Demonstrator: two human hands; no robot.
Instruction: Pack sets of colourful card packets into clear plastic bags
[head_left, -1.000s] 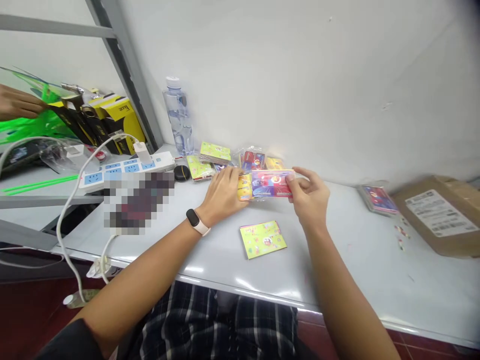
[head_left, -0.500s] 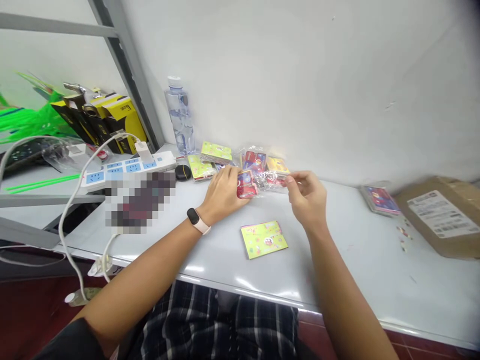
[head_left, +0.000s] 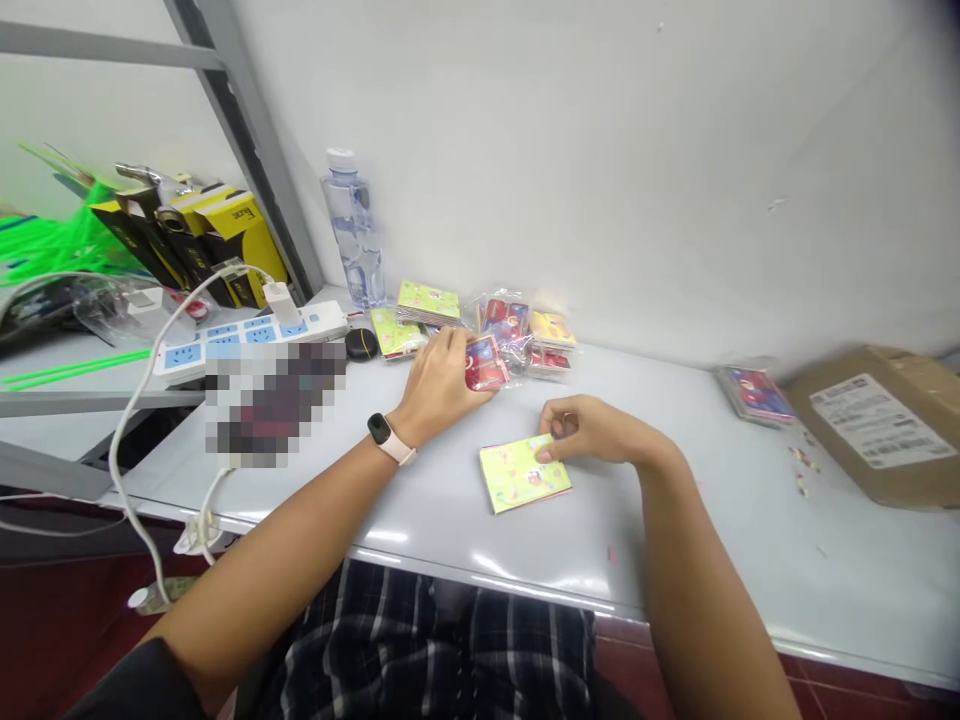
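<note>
My left hand (head_left: pixel 442 382) is closed round a red and blue packet (head_left: pixel 486 363) in clear plastic, beside the other packets near the wall. Nearer to me, a stack of yellow-green cards (head_left: pixel 517 477) lies on the white table (head_left: pixel 450 520). The thumb of my right hand (head_left: pixel 581 432) rests on the stack's upper right corner, with the fingers curled at its far edge. Behind lie green packets (head_left: pixel 427 301), another red and blue packet (head_left: pixel 504 318) and a yellow packet (head_left: pixel 552 328).
A water bottle (head_left: pixel 354 230), a black round case (head_left: pixel 361 345) and a power strip (head_left: pixel 247 335) stand at the back left. On the right are a cardboard box (head_left: pixel 877 425) and a wrapped packet (head_left: pixel 754 393). A white cable (head_left: pixel 142 400) hangs over the left edge.
My right hand has left the plastic-wrapped packets at the back and come down toward me, onto the yellow-green stack. My left hand still grips its packet in nearly the same place.
</note>
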